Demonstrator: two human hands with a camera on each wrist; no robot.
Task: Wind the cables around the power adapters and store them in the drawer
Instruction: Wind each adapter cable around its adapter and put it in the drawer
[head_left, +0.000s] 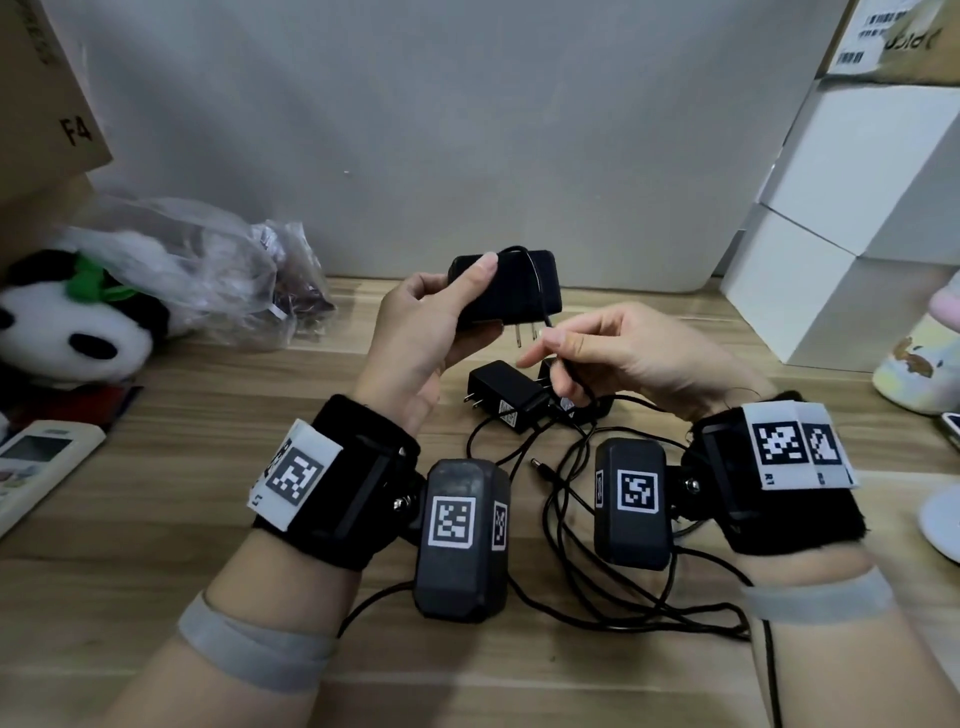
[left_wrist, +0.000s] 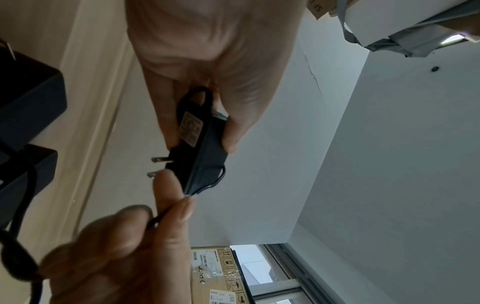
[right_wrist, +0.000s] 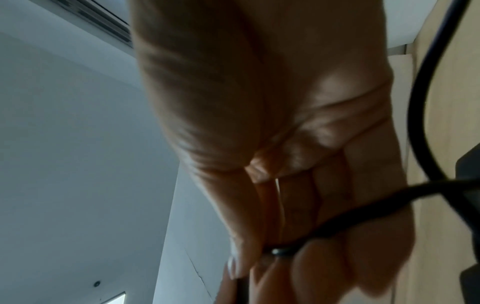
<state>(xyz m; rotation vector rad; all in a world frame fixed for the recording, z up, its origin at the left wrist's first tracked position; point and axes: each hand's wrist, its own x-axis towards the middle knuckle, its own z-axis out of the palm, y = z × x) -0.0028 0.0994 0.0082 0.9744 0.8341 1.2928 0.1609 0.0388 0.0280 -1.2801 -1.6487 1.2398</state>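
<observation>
My left hand (head_left: 441, 317) grips a black power adapter (head_left: 511, 293) above the wooden table, its two prongs pointing down. A thin black cable (head_left: 537, 283) runs over the adapter's body. My right hand (head_left: 576, 348) pinches that cable just below the prongs, between thumb and forefinger. In the left wrist view the adapter (left_wrist: 200, 144) sits between my thumb and fingers, and the cable (left_wrist: 215, 181) loops at its end into the right hand's fingertips (left_wrist: 182, 207). In the right wrist view the cable (right_wrist: 337, 222) crosses my curled fingers. Two more black adapters (head_left: 506, 395) lie on the table under my hands.
Loose black cables (head_left: 576, 545) sprawl over the table between my wrists. A panda plush (head_left: 72, 322) and a clear plastic bag (head_left: 208, 270) sit at the left, a white remote (head_left: 36, 462) at the front left. White boxes (head_left: 852, 234) stack at the right.
</observation>
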